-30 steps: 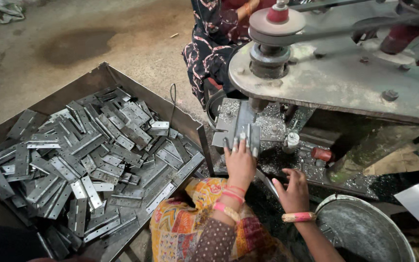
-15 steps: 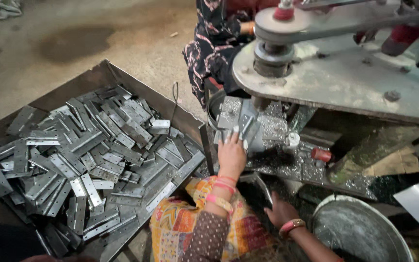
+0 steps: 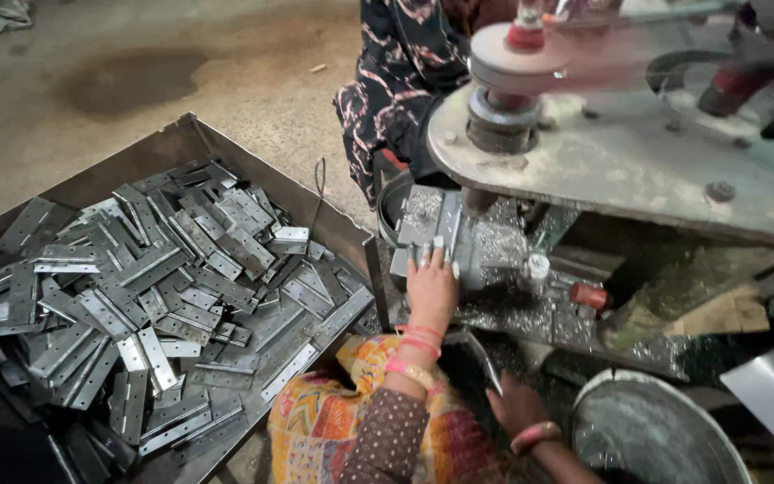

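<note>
While pressing the metal plate (image 3: 448, 235) flat under the press head (image 3: 502, 121) at the bench's left edge, left hand (image 3: 432, 285) spread, fingers risking a crush; right hand (image 3: 514, 405) low, grip impossible to tell.

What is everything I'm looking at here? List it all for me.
Hinges: many, grey metal, heaped in the tray at left.
Tray: one, dark metal, on the floor at left.
Machine: one, grey, worn plate with a pulley, top right.
Hinge on the machine bed: one, grey, under the left hand's fingertips.
Bucket: one, grey metal, bottom right.
Seated person: one, dark patterned clothes, behind the machine.
Left hand: pink bangles, pressing the hinge on the bed.
Right hand: low, beside the bucket; whether it holds anything is unclear.
</note>
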